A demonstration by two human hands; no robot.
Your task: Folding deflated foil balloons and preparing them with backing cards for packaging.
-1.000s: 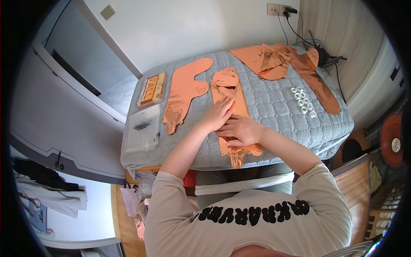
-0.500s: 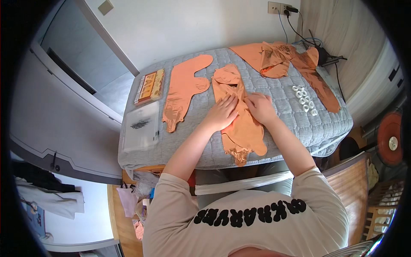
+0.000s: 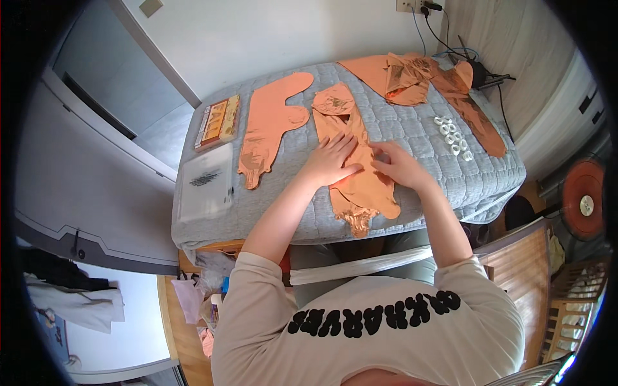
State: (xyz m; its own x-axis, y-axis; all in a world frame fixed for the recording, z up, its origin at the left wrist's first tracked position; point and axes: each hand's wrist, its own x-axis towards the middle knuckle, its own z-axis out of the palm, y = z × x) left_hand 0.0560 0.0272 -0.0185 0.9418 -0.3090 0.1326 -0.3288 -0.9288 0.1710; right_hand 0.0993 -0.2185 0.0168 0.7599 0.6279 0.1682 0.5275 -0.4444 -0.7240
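A folded, flat orange foil balloon (image 3: 360, 183) with a crinkled shiny tail lies before me on the grey quilted cover. My left hand (image 3: 330, 161) rests flat on it, fingers stretched and spread a little. At its right edge, my right hand (image 3: 400, 167) has its fingers curled and thumb bent against the foil; part of that grip is hidden. To the left lies another flat orange foil balloon (image 3: 264, 122), spread out with two rounded lobes. More orange foil (image 3: 405, 80), partly crumpled, lies at the far right, with a long shiny strip (image 3: 473, 112) running toward me.
Several small white rolls (image 3: 454, 138) sit on the quilted cover (image 3: 418, 128) at right. At left are a yellow-and-red flat package (image 3: 217, 122) and a clear plastic sleeve (image 3: 206, 186) with black marks. Black cables (image 3: 444, 35) hang by the wall; a round orange-faced appliance (image 3: 584, 199) stands right.
The view has shifted slightly, so the scene sits higher. My right thumb and forefinger have parted a little at the balloon's edge; my left hand stays flat on the foil.
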